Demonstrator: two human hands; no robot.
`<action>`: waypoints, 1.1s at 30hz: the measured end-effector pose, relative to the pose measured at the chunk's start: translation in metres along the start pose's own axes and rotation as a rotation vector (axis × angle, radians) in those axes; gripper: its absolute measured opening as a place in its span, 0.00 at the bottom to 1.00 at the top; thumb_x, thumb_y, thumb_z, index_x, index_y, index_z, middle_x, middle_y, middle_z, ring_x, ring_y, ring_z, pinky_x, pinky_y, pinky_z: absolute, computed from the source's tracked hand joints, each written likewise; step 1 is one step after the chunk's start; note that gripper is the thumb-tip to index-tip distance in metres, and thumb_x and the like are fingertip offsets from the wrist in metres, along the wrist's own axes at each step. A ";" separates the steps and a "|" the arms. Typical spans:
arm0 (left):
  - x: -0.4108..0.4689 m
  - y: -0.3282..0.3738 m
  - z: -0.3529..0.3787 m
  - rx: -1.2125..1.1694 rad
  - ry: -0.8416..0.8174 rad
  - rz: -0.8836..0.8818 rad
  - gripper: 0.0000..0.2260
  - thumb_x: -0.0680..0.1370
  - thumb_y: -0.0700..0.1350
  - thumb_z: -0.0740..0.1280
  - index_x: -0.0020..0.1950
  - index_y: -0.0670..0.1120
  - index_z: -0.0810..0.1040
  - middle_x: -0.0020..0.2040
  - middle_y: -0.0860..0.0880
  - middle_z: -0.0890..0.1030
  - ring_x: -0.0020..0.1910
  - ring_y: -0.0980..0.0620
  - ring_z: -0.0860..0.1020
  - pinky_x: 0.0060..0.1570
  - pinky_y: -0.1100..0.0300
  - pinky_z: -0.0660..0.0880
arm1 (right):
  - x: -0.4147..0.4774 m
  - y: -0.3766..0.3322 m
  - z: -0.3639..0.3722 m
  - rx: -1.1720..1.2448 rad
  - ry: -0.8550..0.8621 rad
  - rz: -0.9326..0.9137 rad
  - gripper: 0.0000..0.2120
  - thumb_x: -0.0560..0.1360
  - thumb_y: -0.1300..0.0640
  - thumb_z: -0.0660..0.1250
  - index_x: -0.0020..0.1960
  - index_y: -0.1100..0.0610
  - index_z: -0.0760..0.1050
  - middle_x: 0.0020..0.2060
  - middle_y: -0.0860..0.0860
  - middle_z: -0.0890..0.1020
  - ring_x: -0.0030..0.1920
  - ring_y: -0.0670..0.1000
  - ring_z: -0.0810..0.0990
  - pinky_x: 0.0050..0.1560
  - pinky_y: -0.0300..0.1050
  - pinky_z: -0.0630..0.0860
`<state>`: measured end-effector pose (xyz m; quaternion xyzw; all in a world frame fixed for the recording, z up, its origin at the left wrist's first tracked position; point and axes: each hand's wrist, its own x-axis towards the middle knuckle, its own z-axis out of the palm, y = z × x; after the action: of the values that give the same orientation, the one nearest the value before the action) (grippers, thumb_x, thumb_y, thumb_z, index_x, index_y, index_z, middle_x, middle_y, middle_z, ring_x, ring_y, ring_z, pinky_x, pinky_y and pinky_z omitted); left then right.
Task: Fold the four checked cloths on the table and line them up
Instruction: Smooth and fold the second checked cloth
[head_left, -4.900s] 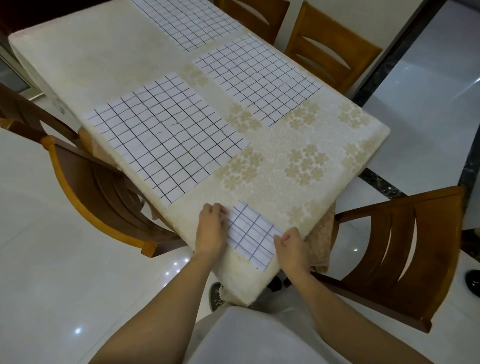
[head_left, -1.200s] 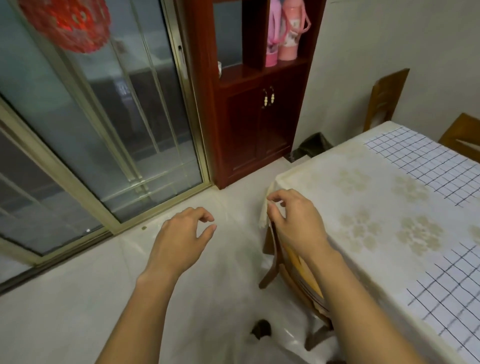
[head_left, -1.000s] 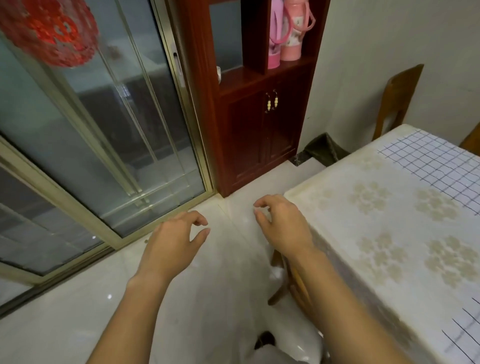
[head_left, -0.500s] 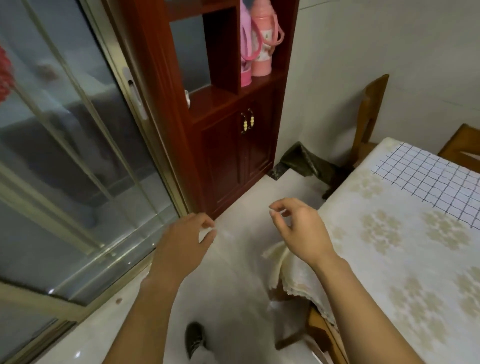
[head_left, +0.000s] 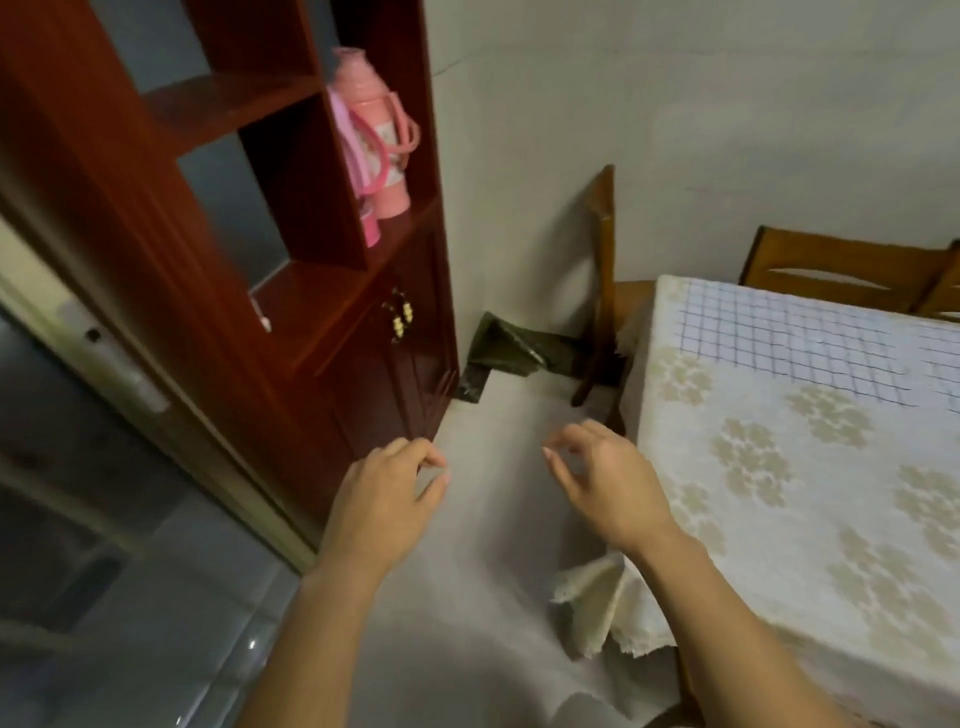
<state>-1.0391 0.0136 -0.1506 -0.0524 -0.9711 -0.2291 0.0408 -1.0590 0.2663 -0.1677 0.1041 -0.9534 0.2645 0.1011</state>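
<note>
**A:** Where is the cloth, and how much of the job is done?

**B:** Only one checked cloth (head_left: 810, 348) is in view. It lies spread flat on the table (head_left: 779, 519), well beyond the right hand (head_left: 608, 478) and off to its right, close to the table's far end. It looks unfolded to me, so that one at least is left to do. The other three are out of view, so I can't say whether they are folded or lined up.

**A:** And the hands?

**B:** Both are empty, with the fingers loosely curled. They hang over the floor (head_left: 493, 519) and touch nothing. The left hand (head_left: 379, 499) is apart from the right, on the side away from the table.

**A:** What edges are there to mind?

**B:** The table's long edge runs just to the right of the right hand. A corner of the tablecloth (head_left: 597, 597) droops below that wrist. The cloth's own near edge lies close to the table's end, so I'd judge it easiest to reach from that end.

**A:** Is there room to get there?

**B:** A lane of floor opens ahead of both hands. The cabinet (head_left: 311, 364) stands just ahead of the left hand and hems in that side. Beyond the right hand a chair (head_left: 600, 291) stands at the table's end, with a dark bundle (head_left: 509, 345) on the floor by the wall. I think that is where it gets tight.
</note>
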 end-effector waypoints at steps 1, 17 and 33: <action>0.013 -0.002 0.002 0.001 -0.016 0.020 0.04 0.81 0.53 0.67 0.54 0.56 0.78 0.52 0.58 0.79 0.51 0.53 0.78 0.52 0.51 0.77 | 0.008 0.004 0.001 -0.015 0.015 0.035 0.07 0.80 0.48 0.65 0.53 0.48 0.80 0.48 0.43 0.78 0.42 0.46 0.78 0.44 0.42 0.75; 0.275 -0.031 -0.017 0.112 0.039 0.050 0.05 0.81 0.53 0.66 0.55 0.56 0.79 0.51 0.59 0.78 0.52 0.56 0.77 0.52 0.57 0.73 | 0.267 0.037 0.033 0.114 0.120 0.058 0.08 0.81 0.48 0.64 0.55 0.49 0.81 0.49 0.44 0.80 0.46 0.44 0.79 0.49 0.43 0.79; 0.578 0.050 0.094 -0.047 -0.218 0.495 0.07 0.81 0.55 0.66 0.56 0.55 0.79 0.54 0.56 0.80 0.53 0.52 0.78 0.52 0.54 0.74 | 0.417 0.183 0.014 -0.103 0.297 0.492 0.07 0.80 0.48 0.67 0.52 0.48 0.81 0.47 0.43 0.80 0.46 0.45 0.80 0.45 0.43 0.78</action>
<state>-1.6112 0.1484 -0.1529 -0.3135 -0.9218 -0.2276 -0.0105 -1.5066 0.3516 -0.1640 -0.1752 -0.9369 0.2447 0.1777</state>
